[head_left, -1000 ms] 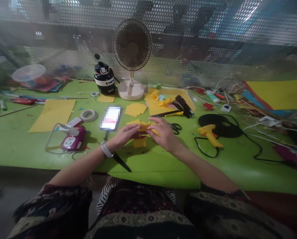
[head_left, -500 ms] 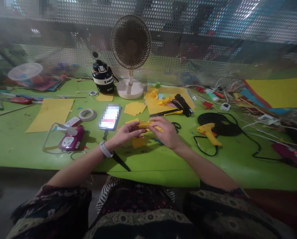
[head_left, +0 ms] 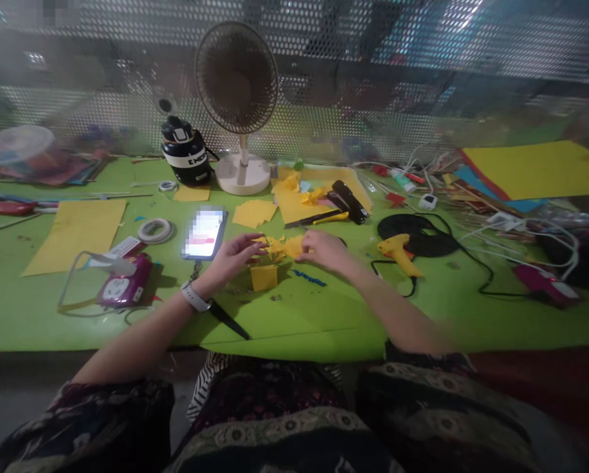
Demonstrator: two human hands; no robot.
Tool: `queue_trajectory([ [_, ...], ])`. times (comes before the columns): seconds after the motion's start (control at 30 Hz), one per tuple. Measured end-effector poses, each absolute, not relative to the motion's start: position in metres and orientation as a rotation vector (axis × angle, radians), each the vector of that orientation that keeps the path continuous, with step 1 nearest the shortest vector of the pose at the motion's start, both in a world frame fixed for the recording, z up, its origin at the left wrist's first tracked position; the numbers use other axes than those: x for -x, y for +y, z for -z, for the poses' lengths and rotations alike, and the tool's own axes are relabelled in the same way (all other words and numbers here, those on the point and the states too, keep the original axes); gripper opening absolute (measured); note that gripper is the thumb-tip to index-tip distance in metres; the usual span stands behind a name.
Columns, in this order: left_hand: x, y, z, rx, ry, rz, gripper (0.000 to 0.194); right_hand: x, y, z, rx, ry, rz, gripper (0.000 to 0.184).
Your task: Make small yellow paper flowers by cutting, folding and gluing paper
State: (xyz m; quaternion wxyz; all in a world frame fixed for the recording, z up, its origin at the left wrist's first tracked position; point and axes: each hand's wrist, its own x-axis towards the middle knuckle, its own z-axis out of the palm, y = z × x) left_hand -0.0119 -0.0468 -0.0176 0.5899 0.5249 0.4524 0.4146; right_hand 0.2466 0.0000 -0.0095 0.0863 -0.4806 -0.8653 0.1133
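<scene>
My left hand (head_left: 235, 257), with a pale band at the wrist, has its thumb and fingers closed on a yellow paper piece (head_left: 261, 244). Opposite it, my right hand (head_left: 327, 251) pinches another piece of yellow paper (head_left: 294, 246); its far fingers are partly hidden. Between the hands lie crumpled yellow paper bits (head_left: 276, 248). A small yellow paper square (head_left: 265, 278) rests just in front of them. To its right is a short twisted blue strip (head_left: 309, 278) on the green table.
Behind my hands are a phone (head_left: 204, 232), stacked yellow squares (head_left: 255, 213), a box cutter (head_left: 324, 217) and a black stapler (head_left: 348, 202). A fan (head_left: 242, 174) and bottle (head_left: 188, 157) stand farther back. At right lies a yellow glue gun (head_left: 401, 255); at left, a purple power strip (head_left: 125, 282).
My hands have moved apart from the folded yellow strip they held together, and more crumpled paper shows between them. The blue strip is now uncovered. The whole view has shifted slightly.
</scene>
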Motion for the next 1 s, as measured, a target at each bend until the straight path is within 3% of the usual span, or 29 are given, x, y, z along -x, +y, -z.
queue_trajectory([
  [0.13,0.012,-0.047,0.018,-1.225,1.046,-0.959,0.041,-0.250,0.006,0.009,1.431,-2.565,-0.539,0.028],
  [0.33,0.015,-0.045,0.024,-1.241,1.037,-0.973,0.040,-0.257,0.012,0.005,1.419,-2.591,-0.568,0.027],
  [0.47,0.015,-0.045,0.023,-1.208,1.040,-1.022,0.037,-0.259,0.003,-0.011,1.399,-2.544,-0.259,0.027],
  [0.67,0.013,-0.045,0.022,-1.036,0.971,-0.937,0.043,-0.240,-0.022,-0.019,0.898,-2.500,0.253,0.022],
  [0.87,0.007,-0.051,0.020,-1.083,0.898,-0.856,0.033,-0.221,-0.039,-0.009,0.571,-2.538,0.216,0.026],
  [1.0,0.006,-0.054,0.017,-1.150,0.939,-0.904,0.030,-0.217,-0.040,-0.002,0.606,-2.426,0.139,0.015],
])
